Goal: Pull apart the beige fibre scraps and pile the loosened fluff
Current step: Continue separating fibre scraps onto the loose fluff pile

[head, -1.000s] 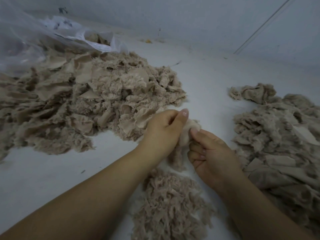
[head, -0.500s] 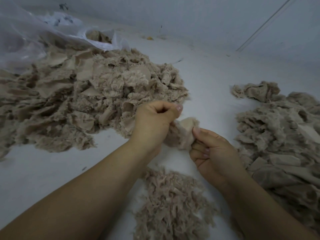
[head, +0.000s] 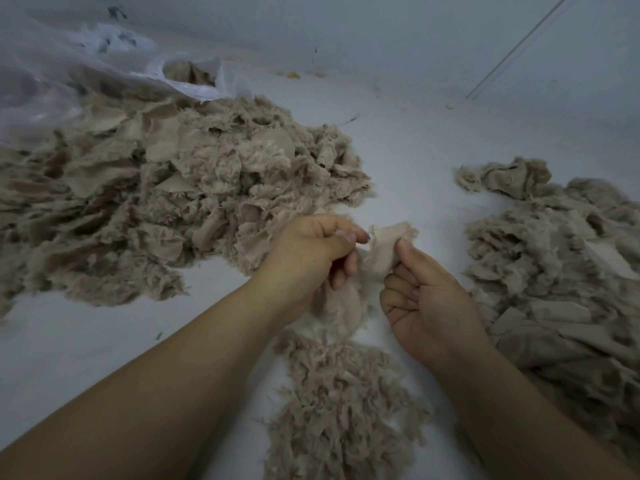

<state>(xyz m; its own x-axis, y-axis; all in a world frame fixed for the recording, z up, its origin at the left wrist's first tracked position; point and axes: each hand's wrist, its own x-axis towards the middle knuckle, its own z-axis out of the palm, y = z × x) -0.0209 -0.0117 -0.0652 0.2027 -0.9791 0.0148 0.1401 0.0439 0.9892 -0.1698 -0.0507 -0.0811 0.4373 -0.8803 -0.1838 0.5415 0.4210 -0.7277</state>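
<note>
A small beige fibre scrap (head: 388, 245) is held between both hands above the white surface. My left hand (head: 310, 258) pinches its left edge with thumb and curled fingers, and a fluffy tuft hangs below that hand. My right hand (head: 420, 294) grips the scrap's right side, thumb on top. Directly beneath lies a pile of loosened fluff (head: 343, 410). A large heap of scraps (head: 166, 199) spreads on the left, and another heap (head: 561, 271) on the right.
A clear plastic bag (head: 104, 71) with more scraps lies at the back left behind the big heap. The white surface (head: 415, 147) runs back to a pale wall, with small bits of debris near its foot.
My left hand has shifted a little left and its fingers have curled tighter on the scrap. The scrap is stretched wider between the hands. The right hand has barely moved.
</note>
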